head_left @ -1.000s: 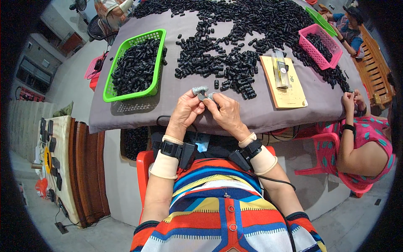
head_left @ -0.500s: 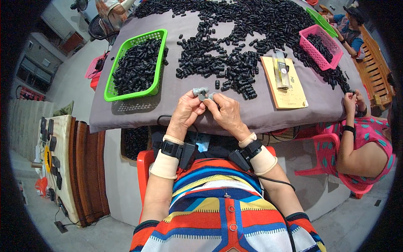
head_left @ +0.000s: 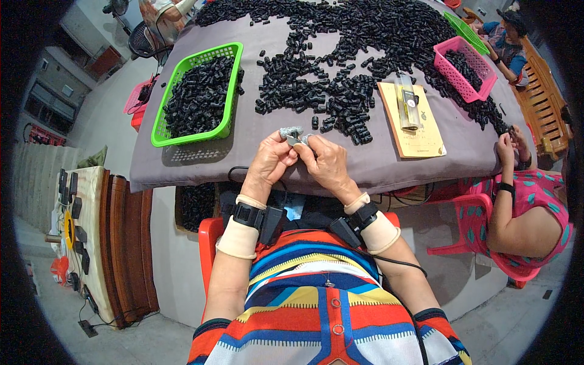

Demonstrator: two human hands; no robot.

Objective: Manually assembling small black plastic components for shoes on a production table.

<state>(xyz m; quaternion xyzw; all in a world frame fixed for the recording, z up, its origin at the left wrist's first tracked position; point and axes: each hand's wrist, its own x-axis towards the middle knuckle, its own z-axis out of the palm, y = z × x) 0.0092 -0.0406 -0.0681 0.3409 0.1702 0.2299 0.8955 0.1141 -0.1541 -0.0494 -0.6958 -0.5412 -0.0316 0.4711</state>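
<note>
Both hands are up over the near edge of the cloth [head_left: 149,167]; left hand [head_left: 271,159] and right hand [head_left: 328,161] meet fingertip to fingertip, and there between them is the piece [head_left: 293,140], small and partly hidden; the left thumb and forefinger are clamped on it, the right thumb and forefinger pinched to its other side; its exact shape is too small to tell. Silvery wraps [head_left: 290,131] cap the fingers; this looks like close handwork on one piece, held well above the cloth; the next move, as judged here, calls for a steady left pinch and fine control from the right thumb.

Out across the grey cloth, black parts [head_left: 350,100] lie loose just beyond the hands, thickening into a broad heap [head_left: 377,24] at the far side; the green basket [head_left: 232,100] sits to the left, loaded with more; to the right lies a yellow pad [head_left: 420,145] with a clear case [head_left: 409,112] on it, then a pink basket [head_left: 455,78]. A co-worker in pink [head_left: 532,204] sits at the right corner, hands at the parts; a wooden bench [head_left: 541,91] stands behind, grey floor [head_left: 176,274] below.
</note>
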